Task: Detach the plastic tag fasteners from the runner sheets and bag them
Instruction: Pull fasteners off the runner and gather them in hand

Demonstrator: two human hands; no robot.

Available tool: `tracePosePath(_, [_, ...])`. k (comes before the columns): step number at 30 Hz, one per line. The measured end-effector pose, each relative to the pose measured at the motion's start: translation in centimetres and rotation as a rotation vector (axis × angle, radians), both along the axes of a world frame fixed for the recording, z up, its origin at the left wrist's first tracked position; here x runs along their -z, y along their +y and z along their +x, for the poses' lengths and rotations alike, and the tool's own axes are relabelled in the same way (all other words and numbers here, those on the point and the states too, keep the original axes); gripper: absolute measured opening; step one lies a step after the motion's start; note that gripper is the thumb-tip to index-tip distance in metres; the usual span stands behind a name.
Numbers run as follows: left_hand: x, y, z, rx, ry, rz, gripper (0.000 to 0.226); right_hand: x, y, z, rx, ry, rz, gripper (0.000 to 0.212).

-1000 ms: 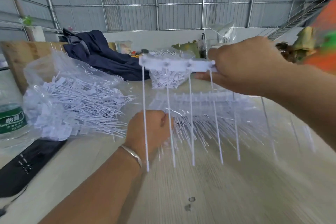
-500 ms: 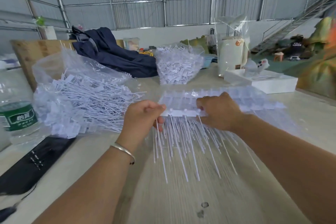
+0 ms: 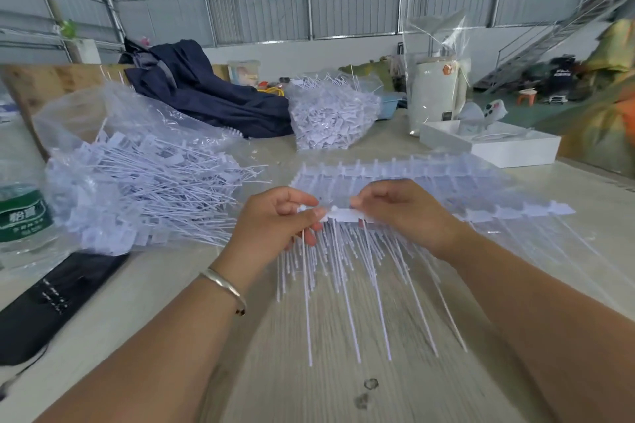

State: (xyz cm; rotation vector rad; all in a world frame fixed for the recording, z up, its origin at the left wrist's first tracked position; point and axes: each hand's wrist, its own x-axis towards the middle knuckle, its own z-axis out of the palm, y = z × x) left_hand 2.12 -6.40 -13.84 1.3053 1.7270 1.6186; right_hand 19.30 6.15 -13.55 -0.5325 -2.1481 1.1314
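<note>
Strip in hand: a white runner strip is held just above the table, its thin fasteners hanging toward the person.
Left hand: left hand pinches the strip's left end, fingers curled on it.
Right hand: right hand grips the strip's right part, fingers curled round it.
Waiting: a stack of runner sheets lies on the table under and behind the hands, fasteners attached.
Done: an open clear bag at left holds many loose fasteners; a second full bag stands farther back.
Progress: seemingly well along, yet many sheets are left.
</note>
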Motion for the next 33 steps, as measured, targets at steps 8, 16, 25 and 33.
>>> tracePosePath(8, [-0.2,-0.3,0.1,0.223,-0.503,-0.171,0.039,0.5,0.4,0.5,-0.018,-0.134,-0.03,0.028])
tracePosePath(16, [-0.5,-0.4,0.0,0.261,-0.725,-0.132,0.011,0.0,-0.3,0.2,0.018,-0.075,-0.006,0.042])
tracePosePath(25, [0.1,-0.3,1.1,0.522,-0.867,-0.135,0.042,-0.7,-1.8,-0.3,-0.151,-0.062,-0.112,0.063])
tracePosePath(33, [0.0,0.0,1.6,0.555,-0.746,-0.186,0.016,-1.3,-1.8,0.0,-0.007,-0.07,0.071,0.074])
